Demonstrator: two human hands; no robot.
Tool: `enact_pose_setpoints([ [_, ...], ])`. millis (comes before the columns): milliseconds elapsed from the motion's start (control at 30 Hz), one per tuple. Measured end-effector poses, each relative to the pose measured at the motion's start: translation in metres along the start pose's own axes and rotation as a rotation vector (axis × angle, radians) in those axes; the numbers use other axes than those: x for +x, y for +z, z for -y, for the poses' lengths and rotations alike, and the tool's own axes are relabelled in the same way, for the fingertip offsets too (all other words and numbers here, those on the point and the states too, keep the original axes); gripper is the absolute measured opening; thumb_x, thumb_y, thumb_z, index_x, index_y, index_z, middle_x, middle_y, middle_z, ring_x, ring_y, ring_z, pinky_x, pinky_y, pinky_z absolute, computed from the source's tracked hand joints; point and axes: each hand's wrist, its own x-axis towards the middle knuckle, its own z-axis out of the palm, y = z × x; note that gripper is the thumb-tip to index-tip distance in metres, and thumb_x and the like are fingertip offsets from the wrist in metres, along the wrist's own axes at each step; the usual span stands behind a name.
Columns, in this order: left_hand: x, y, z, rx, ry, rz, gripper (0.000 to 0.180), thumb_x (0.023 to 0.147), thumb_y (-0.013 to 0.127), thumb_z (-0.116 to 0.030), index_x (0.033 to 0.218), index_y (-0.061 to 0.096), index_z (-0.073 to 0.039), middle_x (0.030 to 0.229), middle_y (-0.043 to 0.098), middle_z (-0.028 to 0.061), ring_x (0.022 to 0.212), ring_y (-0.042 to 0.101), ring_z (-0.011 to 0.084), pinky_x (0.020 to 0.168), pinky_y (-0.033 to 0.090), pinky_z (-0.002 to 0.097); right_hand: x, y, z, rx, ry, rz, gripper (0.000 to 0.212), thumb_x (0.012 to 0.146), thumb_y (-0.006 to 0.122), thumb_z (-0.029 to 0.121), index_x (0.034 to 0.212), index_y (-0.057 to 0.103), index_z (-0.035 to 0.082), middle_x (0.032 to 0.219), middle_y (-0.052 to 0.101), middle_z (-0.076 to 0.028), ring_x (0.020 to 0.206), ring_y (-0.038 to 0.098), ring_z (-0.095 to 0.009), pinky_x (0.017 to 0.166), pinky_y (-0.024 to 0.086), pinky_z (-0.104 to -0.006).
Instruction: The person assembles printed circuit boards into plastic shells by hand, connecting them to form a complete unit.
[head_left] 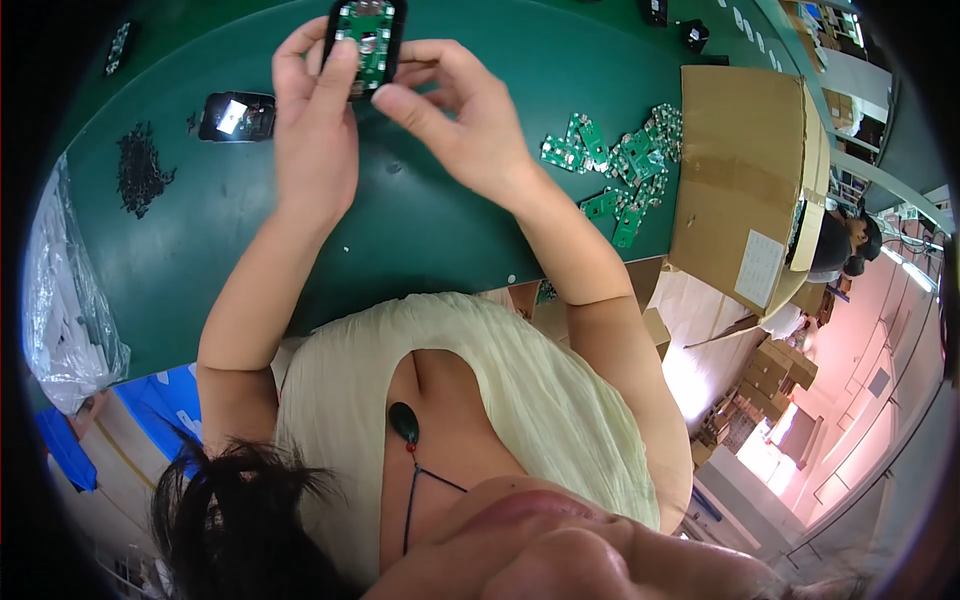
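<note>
A black plastic case (397,30) with a green circuit board (372,45) seated in it is held up over the far part of the table. My left hand (318,110) is closed around its left side, thumb pressed on the board's left edge. My right hand (455,115) grips the lower right side, thumb tip at the bottom corner and fingers at the edge, partly behind it. Just left of my left wrist, a dark device with a bright glossy patch (238,117) lies on the green tabletop (420,240).
A loose pile of green circuit boards (625,165) lies to the right, beside a large cardboard box (735,180). Small black parts (143,170) are heaped at the left, near a clear plastic bag (70,300). Another person (845,240) is beyond the box.
</note>
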Motion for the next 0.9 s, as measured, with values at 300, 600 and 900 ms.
enact_pose_setpoints([
  [300,0.008,-0.009,0.020,0.358,0.160,0.000,0.050,0.089,0.057,-0.006,0.130,0.029,-0.004,0.130,0.044,0.0125,0.122,0.044,0.0210,0.101,0.036,0.0354,0.069,-0.012,-0.003,0.355,0.217,-0.043,0.030,0.088,0.057,0.000,0.118,0.054,-0.001,0.083,0.060,-0.010,0.064,0.060,-0.014,0.057,0.050,-0.0258],
  [600,0.001,-0.020,0.035,0.591,0.212,0.207,0.051,0.087,0.053,0.002,0.132,0.030,-0.003,0.136,0.040,0.0178,0.126,0.042,0.0275,0.102,0.036,0.0387,0.196,-0.065,-0.050,-1.307,-0.593,0.137,0.021,0.075,0.055,0.007,0.089,0.069,0.015,0.088,0.055,-0.006,0.090,0.057,-0.023,0.074,0.050,-0.0329],
  [900,0.000,-0.023,0.033,0.552,0.255,0.180,0.045,0.084,0.055,0.003,0.126,0.039,-0.002,0.130,0.045,0.0131,0.119,0.048,0.0235,0.096,0.040,0.0344,0.154,-0.129,-0.038,-1.376,-0.130,-0.368,0.075,0.073,0.074,0.035,0.133,0.040,0.008,0.114,0.055,-0.020,0.105,0.053,-0.037,0.085,0.048,-0.0442],
])
